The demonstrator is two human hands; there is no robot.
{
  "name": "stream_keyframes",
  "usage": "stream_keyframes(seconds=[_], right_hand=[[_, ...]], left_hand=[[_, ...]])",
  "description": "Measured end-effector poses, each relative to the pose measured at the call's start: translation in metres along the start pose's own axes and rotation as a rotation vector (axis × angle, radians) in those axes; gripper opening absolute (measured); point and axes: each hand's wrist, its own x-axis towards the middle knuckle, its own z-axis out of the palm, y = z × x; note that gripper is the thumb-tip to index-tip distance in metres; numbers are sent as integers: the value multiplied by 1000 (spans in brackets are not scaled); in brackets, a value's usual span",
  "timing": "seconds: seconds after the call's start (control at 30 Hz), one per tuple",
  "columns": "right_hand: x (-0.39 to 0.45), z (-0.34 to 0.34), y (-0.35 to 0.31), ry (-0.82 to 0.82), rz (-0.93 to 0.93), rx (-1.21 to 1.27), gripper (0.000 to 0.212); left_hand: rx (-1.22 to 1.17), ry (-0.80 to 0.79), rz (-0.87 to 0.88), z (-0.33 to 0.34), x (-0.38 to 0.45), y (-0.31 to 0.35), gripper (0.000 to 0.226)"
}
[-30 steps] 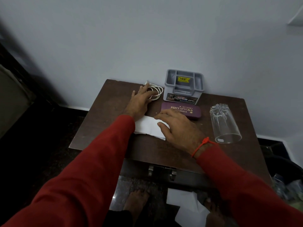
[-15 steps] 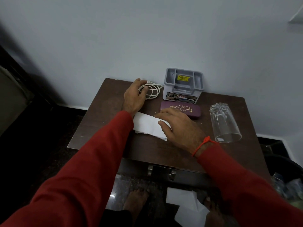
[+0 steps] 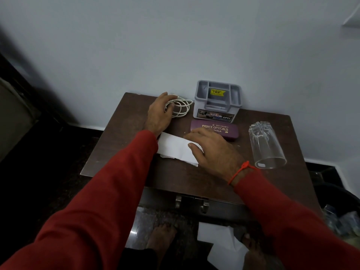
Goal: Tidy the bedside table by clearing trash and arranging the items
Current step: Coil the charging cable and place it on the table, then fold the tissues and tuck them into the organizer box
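At the bedside table (image 3: 124, 164) in the middle of the frame, I am partway through tidying, by my reckoning. My left hand (image 3: 158, 115), upper centre, curls loosely round the left edge of the coiled white cable (image 3: 182, 108), fingers bent over the loops rather than pinched tight; whether it is truly gripped I cannot tell. My right hand (image 3: 211, 147), centre, lies flat and spread, palm down on the white paper (image 3: 173, 148), its fingertips touching the near edge of the purple spectacle case (image 3: 216, 129).

Some order already shows. A grey plastic organiser (image 3: 218, 103) stands against the wall at the back, the case lies squarely just in front of it, and the cable sits just left of the organiser. I judge those pieces close to their final places.

What is left looks plain enough. The paper, creased and torn at its lower edge, reads as trash and is not yet off the table. A clear drinking glass (image 3: 266, 147), right of centre, lies on its side with its mouth toward me and wants standing up. More white paper scraps (image 3: 220, 242) rest on the floor at lower centre, by my bare feet. A dark bin (image 3: 335, 195) with rubbish inside waits at the lower right edge of the frame, near enough to take the paper.
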Motion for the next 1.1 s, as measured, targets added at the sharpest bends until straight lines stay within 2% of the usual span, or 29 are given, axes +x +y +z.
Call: stream_keyframes(seconds=[0.17, 0.3, 0.47, 0.57, 0.7, 0.77, 0.9, 1.1], right_hand=[[3, 1, 3, 24, -16, 11, 34], [6, 6, 7, 28, 7, 46, 34], [2, 1, 7, 51, 82, 91, 46], [-9, -10, 8, 117, 105, 136, 40], [-37, -25, 9, 264, 136, 182, 35], [-53, -33, 11, 304, 175, 199, 33], [-85, -37, 13, 339, 299, 316, 30], [-112, -38, 4, 327, 459, 594, 23]], left_hand=[[53, 22, -35, -9, 7, 10, 27], [53, 47, -128, -29, 15, 26, 19], [45, 100, 79, -47, -10, 50, 10], [147, -39, 242, -51, -37, 46, 13], [628, -414, 62, -41, -78, 29, 42], [702, -438, 13, -39, -91, 26, 48], [586, -389, -93, -39, -102, 43, 40], [112, -310, -175, -37, -142, 94, 16]])
